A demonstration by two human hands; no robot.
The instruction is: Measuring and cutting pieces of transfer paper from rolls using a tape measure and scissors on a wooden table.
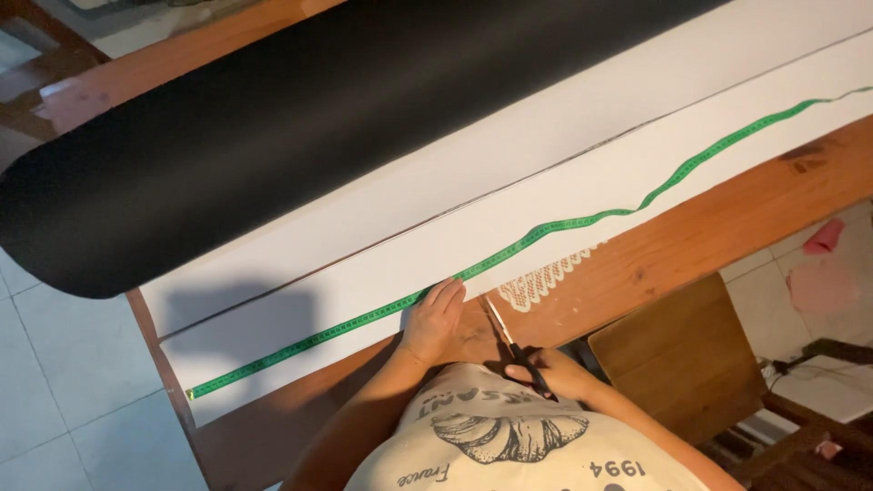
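From the head camera, a long white sheet (564, 173) runs slantwise across the wooden table (727, 227), its near edge left with only a narrow strip of bare wood, and a roll of black material (300, 118) crowds the far side. A green measuring tape (582, 221) lies along the sheet's near edge, a lace doily (543, 277) peeks out from under it, and a wooden stool (677, 355) stands close by the table. The left hand (435, 320) rests flat and unclenched on the sheet's edge, touching the tape, while the right hand (556, 371) is closed around the black handles of scissors (514, 350), whose blades point toward the sheet's edge.
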